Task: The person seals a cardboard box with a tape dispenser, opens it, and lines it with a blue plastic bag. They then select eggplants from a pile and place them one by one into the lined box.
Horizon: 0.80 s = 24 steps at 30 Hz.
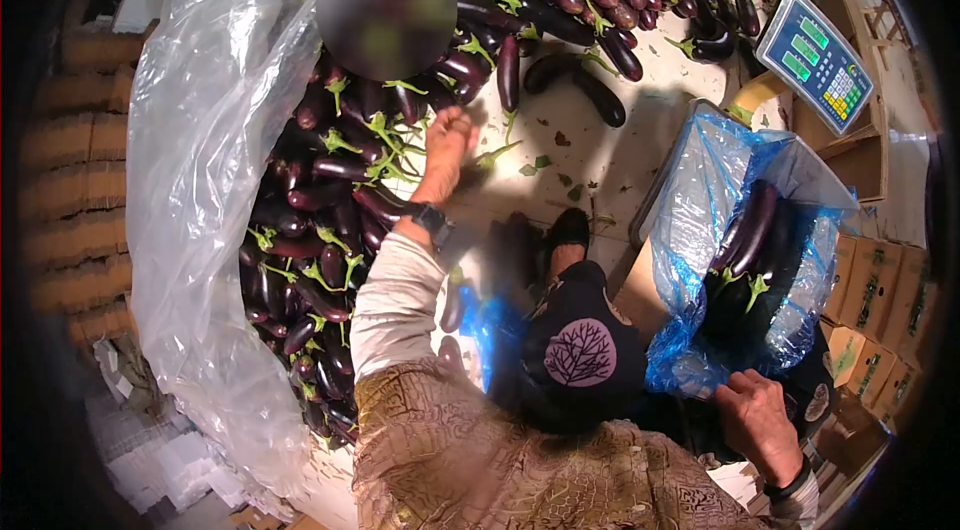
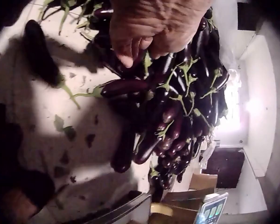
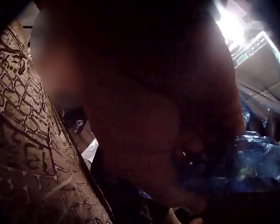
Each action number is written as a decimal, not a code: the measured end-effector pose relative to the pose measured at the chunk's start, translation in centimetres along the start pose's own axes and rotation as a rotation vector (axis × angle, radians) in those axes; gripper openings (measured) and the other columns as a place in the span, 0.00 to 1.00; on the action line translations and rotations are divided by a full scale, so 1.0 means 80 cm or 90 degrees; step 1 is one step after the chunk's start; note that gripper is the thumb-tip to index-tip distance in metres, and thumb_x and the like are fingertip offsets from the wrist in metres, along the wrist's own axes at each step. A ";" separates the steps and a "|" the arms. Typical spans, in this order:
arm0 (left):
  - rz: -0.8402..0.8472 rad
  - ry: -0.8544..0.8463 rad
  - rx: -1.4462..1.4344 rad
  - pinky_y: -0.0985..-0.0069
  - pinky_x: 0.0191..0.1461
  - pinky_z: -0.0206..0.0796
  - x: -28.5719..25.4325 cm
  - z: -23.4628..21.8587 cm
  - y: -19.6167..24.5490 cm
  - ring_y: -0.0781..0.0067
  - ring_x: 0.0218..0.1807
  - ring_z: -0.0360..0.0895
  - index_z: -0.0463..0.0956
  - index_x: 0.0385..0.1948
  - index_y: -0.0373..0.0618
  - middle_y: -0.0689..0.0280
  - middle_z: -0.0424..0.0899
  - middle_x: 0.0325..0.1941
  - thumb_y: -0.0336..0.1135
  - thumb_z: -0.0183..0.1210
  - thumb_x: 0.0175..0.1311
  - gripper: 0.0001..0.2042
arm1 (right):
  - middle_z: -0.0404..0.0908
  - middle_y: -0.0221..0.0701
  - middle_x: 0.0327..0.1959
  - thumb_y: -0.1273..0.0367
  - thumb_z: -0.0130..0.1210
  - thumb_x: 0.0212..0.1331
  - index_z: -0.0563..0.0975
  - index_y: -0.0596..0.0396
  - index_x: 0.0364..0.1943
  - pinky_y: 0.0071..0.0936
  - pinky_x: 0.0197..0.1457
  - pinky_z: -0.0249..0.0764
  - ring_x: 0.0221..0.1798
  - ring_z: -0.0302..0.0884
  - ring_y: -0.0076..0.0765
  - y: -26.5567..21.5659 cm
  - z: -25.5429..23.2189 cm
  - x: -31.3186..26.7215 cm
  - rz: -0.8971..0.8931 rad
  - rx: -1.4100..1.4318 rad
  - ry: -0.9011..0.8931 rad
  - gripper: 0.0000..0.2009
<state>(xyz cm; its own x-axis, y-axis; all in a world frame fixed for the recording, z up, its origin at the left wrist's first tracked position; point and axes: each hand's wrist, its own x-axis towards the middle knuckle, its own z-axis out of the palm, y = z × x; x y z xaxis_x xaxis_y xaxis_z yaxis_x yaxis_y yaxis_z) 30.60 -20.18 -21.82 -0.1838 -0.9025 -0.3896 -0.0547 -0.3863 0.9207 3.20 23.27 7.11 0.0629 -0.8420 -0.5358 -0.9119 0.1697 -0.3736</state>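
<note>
Curled over the eggplant pile (image 1: 330,230), the left hand (image 1: 447,142) touches the fruit at its edge; whether it actually grips one I cannot tell, though the left wrist view shows fingers (image 2: 130,49) bent above a loose eggplant (image 2: 126,87). Only the head view shows the right hand (image 1: 757,420) pinching the blue bag (image 1: 700,180) of eggplants, below the scale (image 1: 815,58); the right wrist view is dark.

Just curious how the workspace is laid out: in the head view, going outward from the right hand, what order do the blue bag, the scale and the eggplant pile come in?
1. Blue bag: at the right hand, fingers on its lower edge.
2. Scale: beyond the bag, upper right.
3. Eggplant pile: far left, by the left hand.
</note>
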 end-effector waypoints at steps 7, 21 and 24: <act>0.003 0.191 0.019 0.66 0.41 0.76 0.124 0.022 0.070 0.63 0.40 0.74 0.60 0.59 0.38 0.56 0.71 0.53 0.42 0.60 0.65 0.27 | 0.74 0.38 0.29 0.72 0.65 0.41 0.76 0.57 0.29 0.40 0.36 0.70 0.35 0.72 0.49 -0.006 -0.004 0.005 0.080 0.097 0.038 0.10; -0.048 0.106 -0.475 0.76 0.23 0.71 0.146 -0.040 0.048 0.64 0.25 0.76 0.70 0.39 0.38 0.55 0.77 0.29 0.43 0.59 0.66 0.15 | 0.82 0.40 0.47 0.55 0.72 0.43 0.79 0.56 0.45 0.38 0.53 0.74 0.51 0.79 0.48 0.029 -0.017 0.063 0.100 0.456 -0.156 0.26; -0.077 0.060 -0.510 0.76 0.24 0.72 0.105 -0.057 0.040 0.65 0.25 0.76 0.69 0.38 0.37 0.54 0.77 0.29 0.42 0.59 0.67 0.16 | 0.82 0.40 0.46 0.54 0.72 0.42 0.79 0.56 0.47 0.38 0.53 0.74 0.50 0.79 0.48 0.030 -0.008 0.086 0.079 0.399 -0.196 0.28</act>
<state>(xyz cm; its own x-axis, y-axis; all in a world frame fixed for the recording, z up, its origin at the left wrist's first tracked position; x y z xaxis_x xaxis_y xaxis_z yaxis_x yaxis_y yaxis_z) 33.33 -29.88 -22.25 -0.1366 -0.8442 -0.5183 0.6566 -0.4689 0.5907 1.17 17.59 2.98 0.1697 -0.6304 -0.7575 -0.5201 0.5957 -0.6121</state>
